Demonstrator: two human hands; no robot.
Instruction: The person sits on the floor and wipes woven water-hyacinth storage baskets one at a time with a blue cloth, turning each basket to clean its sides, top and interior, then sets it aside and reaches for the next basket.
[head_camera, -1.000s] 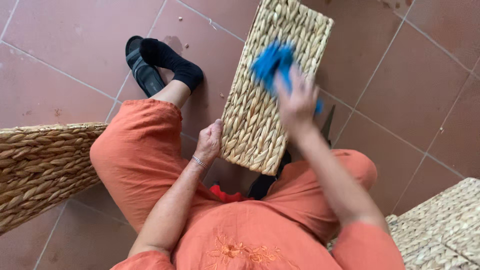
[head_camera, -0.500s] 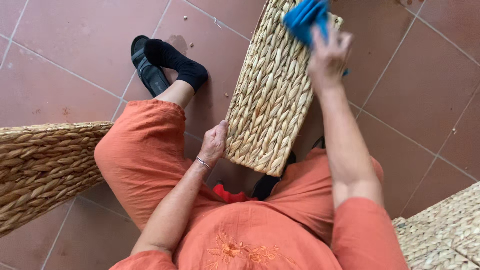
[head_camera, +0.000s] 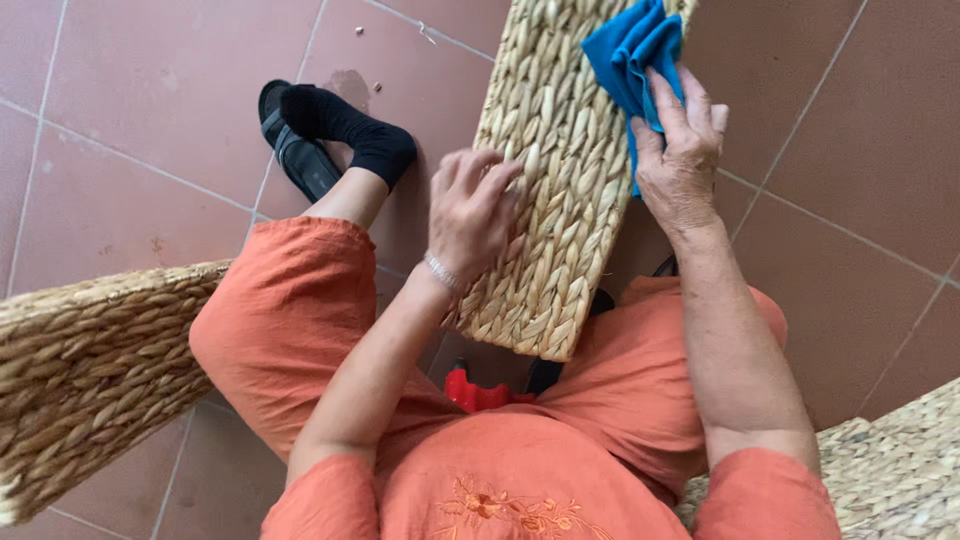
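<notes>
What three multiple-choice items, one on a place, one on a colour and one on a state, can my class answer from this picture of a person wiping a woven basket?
1. Where does the left hand rest?
A. flat on the side of the woven basket
B. on the floor tiles
C. on the black shoe

2. What colour is the cloth under the right hand?
A. red
B. blue
C. white

3. How does the basket being wiped stand?
A. hanging from a hook
B. closed with a lid
C. propped between the person's knees, its near end by the lap

Answers:
1 A, the palm and spread fingers lie on the weave.
2 B, bright blue folds show above the fingers.
3 C, its near end sits between the orange trouser legs.
</notes>
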